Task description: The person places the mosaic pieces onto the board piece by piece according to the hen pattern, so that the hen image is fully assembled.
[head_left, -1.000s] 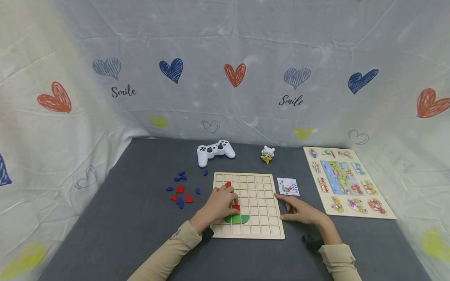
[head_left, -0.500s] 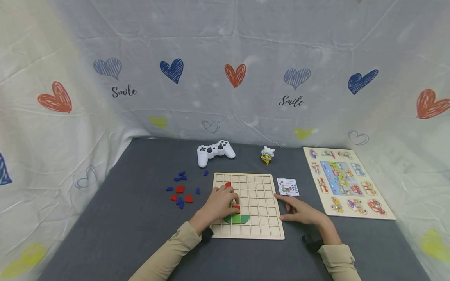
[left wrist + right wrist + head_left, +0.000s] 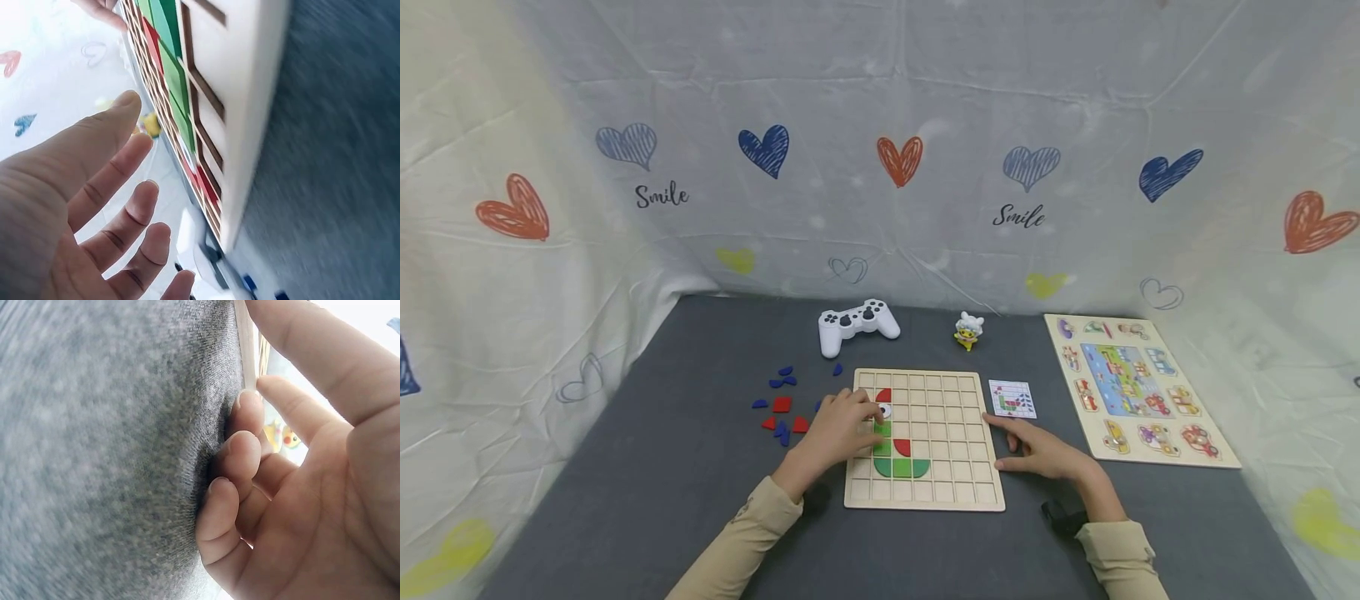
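Note:
The left hand [image 3: 837, 427] hovers over the left side of a wooden grid board [image 3: 955, 490]; in the left wrist view its fingers are spread and hold nothing. On the board lie a red quarter-round tile [image 3: 902, 448], green tiles [image 3: 902, 468] along a lower row and up a column, a white eye tile [image 3: 886, 410] and another red tile [image 3: 884, 395] above it. The left fingers partly cover this column. At the board's right edge, the right hand [image 3: 1037, 448] touches with thumb and index fingertip. Its other fingers [image 3: 236, 453] bend loosely against the grey cloth.
Left of the board lie several blue half-round pieces [image 3: 776, 383] and red ones, including a red square [image 3: 782, 405]. A pattern card [image 3: 1012, 399] sits to its right. Behind stand a white game controller [image 3: 859, 323] and a small figurine [image 3: 968, 331]. A picture puzzle [image 3: 1150, 446] lies far right.
The left hand has let go of the red quarter-round tile, which now lies on the board, and has drawn back to the left. The right hand stays at the board's edge.

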Action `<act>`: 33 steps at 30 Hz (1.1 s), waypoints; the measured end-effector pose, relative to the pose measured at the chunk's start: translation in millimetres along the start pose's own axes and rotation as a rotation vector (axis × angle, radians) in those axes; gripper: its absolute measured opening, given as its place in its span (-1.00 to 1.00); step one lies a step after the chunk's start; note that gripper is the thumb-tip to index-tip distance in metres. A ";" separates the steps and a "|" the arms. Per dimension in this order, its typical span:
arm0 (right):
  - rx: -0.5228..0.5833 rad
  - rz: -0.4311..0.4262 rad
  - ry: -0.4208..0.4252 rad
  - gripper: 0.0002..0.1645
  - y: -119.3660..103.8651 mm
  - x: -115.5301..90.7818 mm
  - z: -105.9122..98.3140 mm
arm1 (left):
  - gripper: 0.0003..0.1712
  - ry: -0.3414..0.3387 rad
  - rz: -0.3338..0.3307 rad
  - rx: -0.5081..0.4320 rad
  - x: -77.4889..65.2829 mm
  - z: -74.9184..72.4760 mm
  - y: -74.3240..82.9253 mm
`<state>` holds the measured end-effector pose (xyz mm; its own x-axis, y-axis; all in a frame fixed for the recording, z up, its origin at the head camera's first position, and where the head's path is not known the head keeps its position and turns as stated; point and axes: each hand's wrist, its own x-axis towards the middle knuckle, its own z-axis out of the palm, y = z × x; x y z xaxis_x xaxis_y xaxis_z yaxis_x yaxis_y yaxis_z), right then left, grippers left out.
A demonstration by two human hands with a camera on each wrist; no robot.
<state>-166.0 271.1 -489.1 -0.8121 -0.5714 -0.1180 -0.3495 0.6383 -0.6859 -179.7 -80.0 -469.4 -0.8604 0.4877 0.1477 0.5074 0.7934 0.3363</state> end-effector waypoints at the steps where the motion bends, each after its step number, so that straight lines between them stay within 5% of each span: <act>1: 0.000 -0.005 0.000 -0.12 0.5 0.0 0.1 | -0.76 0.005 -0.006 -0.009 -1.4 -1.3 -2.6; 25: -0.010 -0.019 0.004 -0.11 3.4 -1.1 2.3 | -0.77 0.116 -0.172 0.054 -28.2 -30.8 -76.0; 33: -0.016 -0.022 0.008 -0.11 2.2 -1.2 2.3 | -0.75 0.090 -0.184 0.076 -34.6 -45.3 -96.7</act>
<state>-164.8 272.0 -492.1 -0.8078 -0.5815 -0.0967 -0.3750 0.6334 -0.6769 -201.1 -190.2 -464.9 -0.9378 0.3004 0.1742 0.3407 0.8928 0.2948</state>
